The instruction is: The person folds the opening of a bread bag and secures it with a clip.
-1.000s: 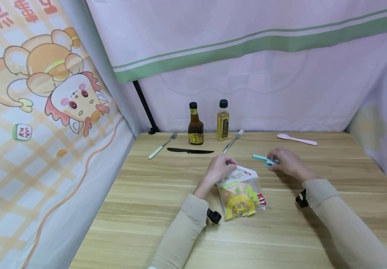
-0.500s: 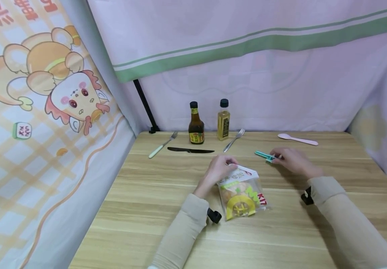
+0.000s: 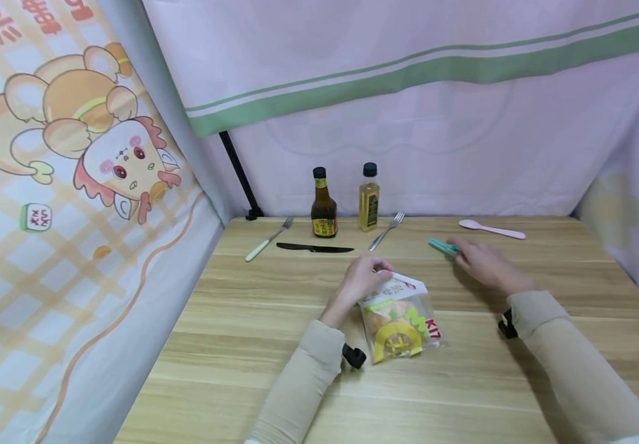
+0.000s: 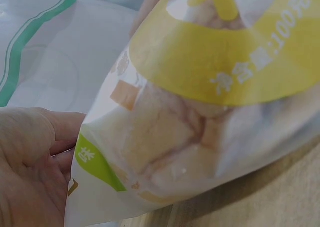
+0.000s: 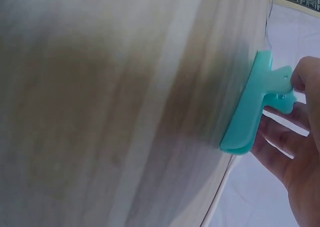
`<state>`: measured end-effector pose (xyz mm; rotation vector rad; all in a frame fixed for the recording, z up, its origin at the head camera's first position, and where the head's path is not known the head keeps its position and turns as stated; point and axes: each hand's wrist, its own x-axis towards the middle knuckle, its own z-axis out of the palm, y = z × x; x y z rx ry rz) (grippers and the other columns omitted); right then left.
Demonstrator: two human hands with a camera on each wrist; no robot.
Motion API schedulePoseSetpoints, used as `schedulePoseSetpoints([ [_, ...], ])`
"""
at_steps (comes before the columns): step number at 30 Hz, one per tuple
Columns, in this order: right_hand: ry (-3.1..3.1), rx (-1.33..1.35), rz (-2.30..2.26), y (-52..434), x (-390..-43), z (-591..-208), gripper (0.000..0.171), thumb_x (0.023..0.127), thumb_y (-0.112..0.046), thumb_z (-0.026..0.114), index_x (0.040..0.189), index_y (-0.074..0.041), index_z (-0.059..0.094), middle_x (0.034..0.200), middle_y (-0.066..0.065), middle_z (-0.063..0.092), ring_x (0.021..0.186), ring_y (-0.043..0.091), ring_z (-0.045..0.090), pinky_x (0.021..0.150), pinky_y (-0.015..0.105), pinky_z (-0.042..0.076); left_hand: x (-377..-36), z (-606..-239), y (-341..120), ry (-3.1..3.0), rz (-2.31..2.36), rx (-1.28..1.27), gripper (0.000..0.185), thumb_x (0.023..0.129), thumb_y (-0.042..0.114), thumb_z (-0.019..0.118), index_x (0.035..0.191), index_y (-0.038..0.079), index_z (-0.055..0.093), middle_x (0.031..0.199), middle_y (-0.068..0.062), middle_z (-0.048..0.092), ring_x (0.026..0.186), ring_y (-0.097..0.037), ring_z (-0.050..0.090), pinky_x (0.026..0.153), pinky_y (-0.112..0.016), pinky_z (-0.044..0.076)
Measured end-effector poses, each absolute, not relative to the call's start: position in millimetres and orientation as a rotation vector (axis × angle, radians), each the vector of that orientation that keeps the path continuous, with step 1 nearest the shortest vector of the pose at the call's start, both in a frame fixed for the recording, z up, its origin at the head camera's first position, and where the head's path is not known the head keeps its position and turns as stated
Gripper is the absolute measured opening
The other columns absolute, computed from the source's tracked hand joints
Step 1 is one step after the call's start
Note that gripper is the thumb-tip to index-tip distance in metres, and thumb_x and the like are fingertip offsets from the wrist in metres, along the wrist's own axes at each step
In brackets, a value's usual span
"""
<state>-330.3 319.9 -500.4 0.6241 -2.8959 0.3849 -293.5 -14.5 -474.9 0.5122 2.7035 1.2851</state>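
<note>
left hand: my left hand (image 3: pixel 362 279) is grasping, thumb and fingers pinching the upper edge of a clear plastic bag with yellow, green and red print (image 3: pixel 399 324).
bag: it slants from those fingers toward me and a little to the right, pale chunks showing through the plastic; i cannot tell how much of it touches the table.
right hand: my right hand (image 3: pixel 483 265) is grasping too, thumb and fingertips on the handles of a long teal plastic clip (image 5: pixel 247 109).
clip: it sticks out past my right fingertips, to their left, its long bar turned away from my palm, well apart from the bag.
bottles: beyond my left hand a brown glass bottle with a black cap (image 3: pixel 324 213) stands upright, and just right of it a clear bottle of yellow oil (image 3: pixel 369 203).
cutlery: past my left hand lies a flat black knife (image 3: pixel 315 248); farther left, a metal fork with a pale green handle (image 3: pixel 266 243); ahead, slightly right, a silver metal fork (image 3: pixel 386 233).
spoon: beyond my right hand lies a pale pink spoon (image 3: pixel 491 230).
surface: light wood-grain table (image 3: pixel 214 351) under both hands, white cloth with a green band (image 3: pixel 408 86) hanging behind.
</note>
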Motion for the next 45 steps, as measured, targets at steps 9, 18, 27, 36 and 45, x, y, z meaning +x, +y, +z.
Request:
schedulePoseSetpoints([
  [9,-2.915,0.521,0.693,323,-326,-496,0.048,0.1,-0.007,0.069,0.144,0.005,0.054,0.127,0.034,0.067,0.113,0.051,0.067,0.093,0.064,0.055,-295,-476,-13,2.711,1.274,0.522,0.01,0.098,0.023,0.073,0.104,0.019,0.08,0.108,0.001,0.076,0.097,-0.011,0.062,0.09,-0.029,0.049],
  [18,-2.902,0.526,1.077,313,-310,-479,0.036,0.096,-0.015,0.077,0.128,0.001,0.07,0.114,0.021,0.075,0.093,0.015,0.067,0.077,0.021,0.054,-292,-470,-14,2.701,1.291,0.511,0.011,0.099,0.022,0.072,0.106,0.018,0.08,0.108,-0.001,0.077,0.098,-0.014,0.063,0.092,-0.032,0.049],
  [27,-2.919,0.443,1.301,297,-295,-472,0.029,0.095,-0.021,0.079,0.117,-0.003,0.074,0.103,0.011,0.071,0.089,0.01,0.061,0.076,0.021,0.052,-291,-469,-14,2.687,1.285,0.503,0.011,0.099,0.022,0.072,0.106,0.018,0.08,0.108,0.0,0.076,0.098,-0.013,0.063,0.092,-0.031,0.049],
  [36,-3.019,0.303,1.519,291,-286,-466,0.032,0.097,-0.021,0.077,0.12,-0.001,0.068,0.104,0.006,0.062,0.091,0.015,0.055,0.073,0.026,0.05,-291,-469,-14,2.685,1.283,0.51,0.011,0.1,0.021,0.071,0.107,0.019,0.08,0.108,0.0,0.076,0.098,-0.012,0.062,0.089,-0.029,0.048],
  [45,-2.991,0.3,1.721,290,-283,-459,0.035,0.097,-0.02,0.076,0.12,0.004,0.064,0.099,0.0,0.058,0.09,0.012,0.055,0.076,0.026,0.054,-292,-469,-14,2.699,1.276,0.517,0.011,0.1,0.022,0.071,0.107,0.019,0.08,0.109,0.0,0.076,0.097,-0.012,0.062,0.09,-0.03,0.048],
])
